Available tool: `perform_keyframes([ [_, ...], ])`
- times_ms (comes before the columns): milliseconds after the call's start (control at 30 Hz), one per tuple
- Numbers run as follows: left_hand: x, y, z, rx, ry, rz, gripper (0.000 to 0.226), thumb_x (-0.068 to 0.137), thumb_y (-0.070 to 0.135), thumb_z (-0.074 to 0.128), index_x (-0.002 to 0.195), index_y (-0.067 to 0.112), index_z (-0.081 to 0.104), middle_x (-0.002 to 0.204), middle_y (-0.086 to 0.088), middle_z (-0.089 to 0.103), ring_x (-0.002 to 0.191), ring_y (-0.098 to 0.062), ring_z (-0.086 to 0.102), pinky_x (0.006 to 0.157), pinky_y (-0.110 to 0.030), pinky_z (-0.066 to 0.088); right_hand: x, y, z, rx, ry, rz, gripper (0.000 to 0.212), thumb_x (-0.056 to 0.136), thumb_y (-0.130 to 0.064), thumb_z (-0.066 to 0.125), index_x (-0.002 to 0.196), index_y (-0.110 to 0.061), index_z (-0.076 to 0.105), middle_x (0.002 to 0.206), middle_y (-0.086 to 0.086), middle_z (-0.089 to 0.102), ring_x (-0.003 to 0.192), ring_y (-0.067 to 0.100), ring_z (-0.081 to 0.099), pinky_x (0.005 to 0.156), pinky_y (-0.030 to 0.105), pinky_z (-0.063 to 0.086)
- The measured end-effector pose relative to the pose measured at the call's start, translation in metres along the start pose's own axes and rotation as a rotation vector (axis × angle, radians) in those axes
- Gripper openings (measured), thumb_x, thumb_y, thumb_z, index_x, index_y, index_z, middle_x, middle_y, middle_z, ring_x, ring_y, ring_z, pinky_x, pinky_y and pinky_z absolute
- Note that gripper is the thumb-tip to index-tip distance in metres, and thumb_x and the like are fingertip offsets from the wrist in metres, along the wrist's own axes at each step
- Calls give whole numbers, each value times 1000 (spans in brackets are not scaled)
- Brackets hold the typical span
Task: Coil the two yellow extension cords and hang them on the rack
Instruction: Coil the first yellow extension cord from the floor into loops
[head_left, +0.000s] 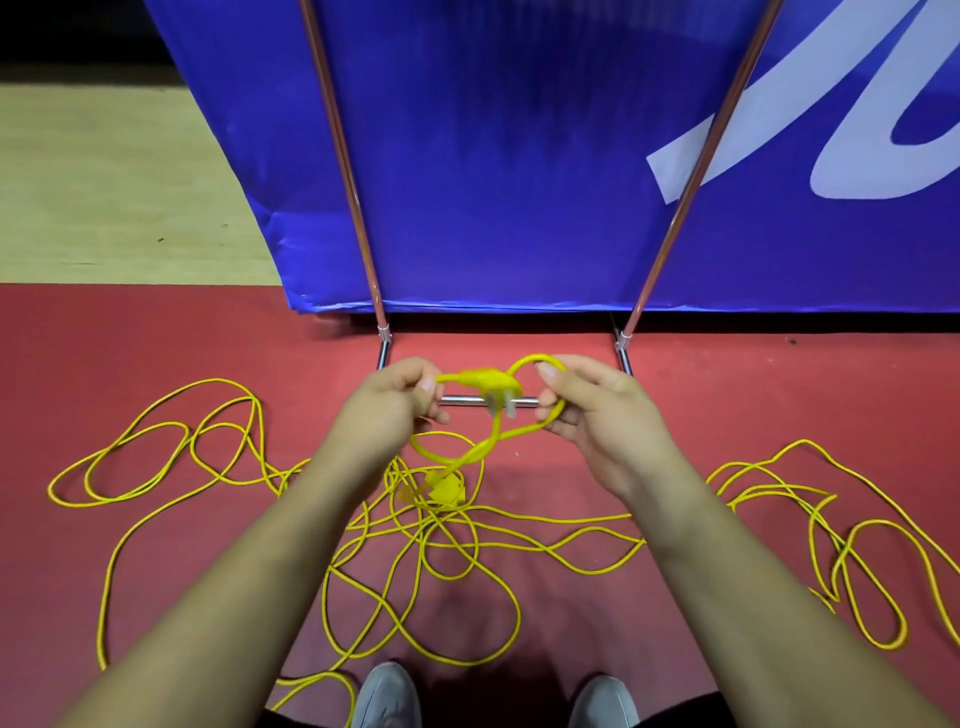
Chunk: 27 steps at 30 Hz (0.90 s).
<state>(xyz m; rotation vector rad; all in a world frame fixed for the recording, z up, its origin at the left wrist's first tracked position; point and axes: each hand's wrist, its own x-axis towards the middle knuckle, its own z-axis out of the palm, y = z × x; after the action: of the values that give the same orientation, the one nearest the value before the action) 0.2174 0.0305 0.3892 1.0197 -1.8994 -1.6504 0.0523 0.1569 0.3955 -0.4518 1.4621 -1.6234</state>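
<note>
Yellow extension cord (223, 467) lies in loose tangled loops across the red floor, left, centre and right. My left hand (395, 405) pinches the cord just behind a yellow plug (488, 387) with metal prongs. My right hand (587, 405) grips a small loop of the same cord to the right of the plug. Both hands are raised above the floor in front of the rack's base bar (467, 400). A yellow socket end (447, 488) lies on the floor below the hands. The rack's two slanted poles (343, 161) rise to the top of the view.
A blue banner (519, 156) with white lettering stands behind the rack. My two grey shoes (387, 696) are at the bottom edge, among the cord loops. Pale wooden floor (104, 182) lies at the far left.
</note>
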Motion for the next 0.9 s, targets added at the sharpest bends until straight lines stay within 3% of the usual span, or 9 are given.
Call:
perform_keyframes([
  [100, 3, 6, -13, -433, 41, -105, 29, 98, 3, 33, 75, 11, 48, 59, -1, 45, 57, -17, 48, 60, -29, 38, 6, -4, -11, 168, -34, 150, 16, 93, -10, 59, 108, -8, 63, 63, 3, 63, 54, 14, 60, 62, 27, 53],
  [267, 4, 11, -8, -675, 77, -116, 20, 99, 3, 34, 85, 7, 48, 54, -4, 49, 47, -16, 48, 46, -23, 41, -2, 7, -7, -352, -45, 157, 12, 92, -2, 54, 98, -7, 64, 74, 8, 67, 52, 12, 63, 61, 28, 49],
  [333, 1, 12, -2, -618, 96, -125, 17, 100, 4, 38, 87, 6, 50, 58, -6, 54, 49, -17, 58, 49, -25, 50, -5, 8, -10, -759, -157, 114, 36, 83, -8, 70, 118, -8, 60, 100, 12, 66, 84, 18, 68, 80, 33, 49],
  [433, -2, 12, 6, -601, 56, -119, 10, 97, 3, 44, 90, 4, 51, 68, -10, 61, 64, -21, 69, 62, -29, 58, -4, 13, -13, -1388, -284, -113, 97, 72, -39, 80, 150, -20, 28, 154, 6, 31, 145, 19, 25, 117, 37, 24],
  [533, -6, 16, 19, -809, -26, -94, 15, 93, -8, 44, 99, 6, 46, 81, -20, 68, 86, -33, 71, 80, -40, 58, -13, 16, 14, -930, -289, -279, 75, 74, -48, 76, 140, -35, 44, 145, -2, 49, 135, 17, 44, 113, 42, 34],
  [633, -9, 19, 31, -873, 42, -26, 36, 91, -13, 45, 108, 17, 36, 94, -28, 68, 96, -38, 68, 87, -44, 55, -16, 32, 37, -378, -370, -46, 53, 74, -41, 74, 121, -39, 49, 89, 2, 76, 81, 26, 60, 78, 41, 43],
  [733, -5, 15, 24, -515, 79, 87, 32, 92, -3, 53, 106, 23, 40, 93, -26, 69, 91, -35, 70, 85, -43, 56, -13, 32, 34, -471, -348, -74, 14, 86, -27, 64, 93, -16, 58, 55, -1, 62, 62, 27, 55, 61, 48, 42],
  [800, 0, 7, 9, 202, 49, 266, 11, 92, 28, 54, 102, 27, 57, 81, -13, 68, 81, -31, 65, 80, -42, 53, -8, 28, 25, -606, -331, -181, 15, 94, -18, 58, 82, -10, 58, 50, -2, 49, 49, 18, 50, 53, 47, 46],
  [900, 3, -4, -8, 972, 53, 414, 48, 85, 63, 35, 95, 35, 72, 82, 0, 51, 85, -23, 45, 76, -32, 30, -6, 17, 14, -762, -335, -331, 16, 95, -20, 58, 86, -9, 65, 53, -8, 42, 50, 7, 39, 53, 40, 43],
])
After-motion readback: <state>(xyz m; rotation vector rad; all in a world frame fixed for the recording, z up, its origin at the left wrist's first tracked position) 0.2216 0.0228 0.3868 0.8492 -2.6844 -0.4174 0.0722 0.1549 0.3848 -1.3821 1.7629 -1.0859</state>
